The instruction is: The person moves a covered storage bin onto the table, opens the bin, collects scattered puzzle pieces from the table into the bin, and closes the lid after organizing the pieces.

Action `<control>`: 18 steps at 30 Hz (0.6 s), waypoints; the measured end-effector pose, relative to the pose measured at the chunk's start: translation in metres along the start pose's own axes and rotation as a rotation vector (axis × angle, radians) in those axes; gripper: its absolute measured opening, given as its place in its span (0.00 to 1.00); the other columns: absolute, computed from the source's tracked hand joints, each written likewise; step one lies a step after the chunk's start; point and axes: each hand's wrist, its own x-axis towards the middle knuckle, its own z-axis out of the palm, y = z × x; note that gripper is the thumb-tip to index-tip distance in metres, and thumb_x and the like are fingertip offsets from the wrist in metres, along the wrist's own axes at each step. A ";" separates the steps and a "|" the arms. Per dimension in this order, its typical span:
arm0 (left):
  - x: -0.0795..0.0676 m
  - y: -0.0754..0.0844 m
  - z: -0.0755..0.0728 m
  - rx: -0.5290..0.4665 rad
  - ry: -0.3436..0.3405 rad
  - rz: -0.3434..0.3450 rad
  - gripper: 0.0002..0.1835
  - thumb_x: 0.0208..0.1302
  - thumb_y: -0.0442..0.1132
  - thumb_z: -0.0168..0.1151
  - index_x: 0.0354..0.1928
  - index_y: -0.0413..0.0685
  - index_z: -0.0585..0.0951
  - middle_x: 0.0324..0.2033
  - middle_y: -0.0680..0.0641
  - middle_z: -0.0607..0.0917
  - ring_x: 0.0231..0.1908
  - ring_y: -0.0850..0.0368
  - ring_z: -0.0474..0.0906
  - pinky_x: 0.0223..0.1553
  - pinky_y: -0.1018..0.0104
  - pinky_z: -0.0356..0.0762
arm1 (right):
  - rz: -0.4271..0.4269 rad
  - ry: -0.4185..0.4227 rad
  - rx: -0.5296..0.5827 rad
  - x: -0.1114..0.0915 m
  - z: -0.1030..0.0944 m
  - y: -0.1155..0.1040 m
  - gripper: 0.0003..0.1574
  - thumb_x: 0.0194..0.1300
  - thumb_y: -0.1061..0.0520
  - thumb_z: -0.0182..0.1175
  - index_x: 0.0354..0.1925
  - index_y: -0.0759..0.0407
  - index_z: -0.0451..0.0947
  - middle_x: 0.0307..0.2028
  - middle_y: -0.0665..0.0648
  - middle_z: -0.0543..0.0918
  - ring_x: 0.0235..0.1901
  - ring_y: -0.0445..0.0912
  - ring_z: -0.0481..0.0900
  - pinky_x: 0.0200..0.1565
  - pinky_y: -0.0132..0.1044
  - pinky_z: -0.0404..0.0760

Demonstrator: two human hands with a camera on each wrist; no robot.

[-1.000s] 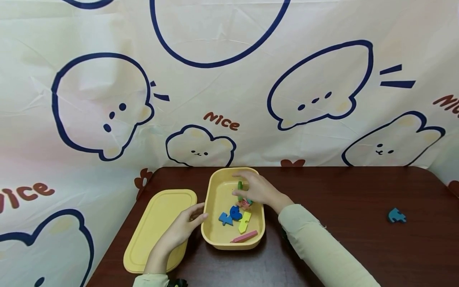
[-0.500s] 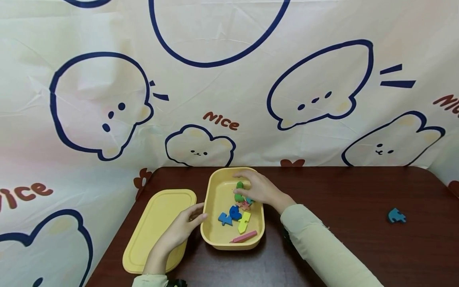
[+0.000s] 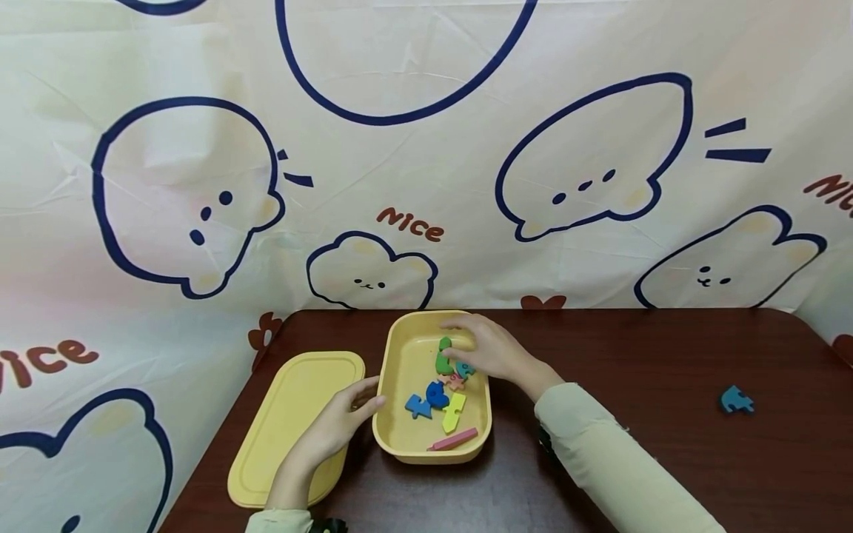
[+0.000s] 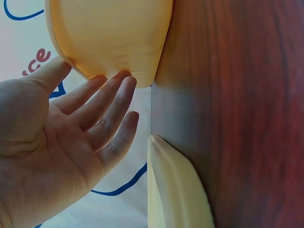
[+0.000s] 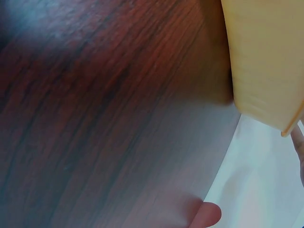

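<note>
A yellow box (image 3: 381, 431) stands on the table with several puzzle pieces in it. My left hand (image 3: 336, 423) touches its left side. In the left wrist view, the straight fingertips meet the box wall and the thumb is at the rim. Over the far right part of the box is my right hand (image 3: 493, 349), its fingers spread and holding nothing visible. Just below the fingers lies a green piece (image 3: 443, 359), with a teal piece (image 3: 464, 369) beside it. Nearer lie a pink piece (image 3: 452, 381), two blue ones, a yellow piece (image 3: 454, 412) and a long pink stick-shaped piece (image 3: 455, 440).
Left of the box a yellow lid (image 3: 293, 414) lies flat, partly under my left forearm. Far to the right, a single teal puzzle piece (image 3: 737, 400) rests on the dark wooden table (image 3: 633, 370). A printed curtain (image 3: 466, 185) hangs behind the table.
The green piece, upright at my right fingers, now lies flat in the box. My right hand has drawn back slightly to the right, uncovering the teal piece. The left hand stays in place.
</note>
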 end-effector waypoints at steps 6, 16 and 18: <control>0.000 0.000 -0.001 0.000 -0.007 0.012 0.26 0.74 0.39 0.57 0.68 0.33 0.69 0.58 0.37 0.79 0.58 0.43 0.75 0.58 0.47 0.72 | 0.007 0.013 -0.013 -0.007 -0.005 -0.002 0.28 0.63 0.47 0.69 0.60 0.50 0.79 0.60 0.54 0.78 0.61 0.51 0.73 0.62 0.51 0.70; 0.000 0.001 -0.001 0.009 0.002 0.001 0.25 0.73 0.38 0.58 0.68 0.34 0.70 0.57 0.38 0.80 0.57 0.44 0.76 0.58 0.47 0.72 | 0.029 0.014 0.009 -0.019 -0.015 -0.008 0.29 0.63 0.48 0.69 0.62 0.51 0.78 0.62 0.55 0.76 0.60 0.51 0.73 0.62 0.52 0.71; 0.000 0.001 0.000 0.010 0.001 -0.001 0.25 0.73 0.38 0.58 0.68 0.34 0.70 0.57 0.38 0.79 0.58 0.44 0.76 0.58 0.47 0.72 | 0.030 0.014 -0.013 -0.022 -0.017 -0.008 0.29 0.64 0.47 0.69 0.62 0.50 0.78 0.61 0.54 0.77 0.61 0.50 0.72 0.62 0.52 0.70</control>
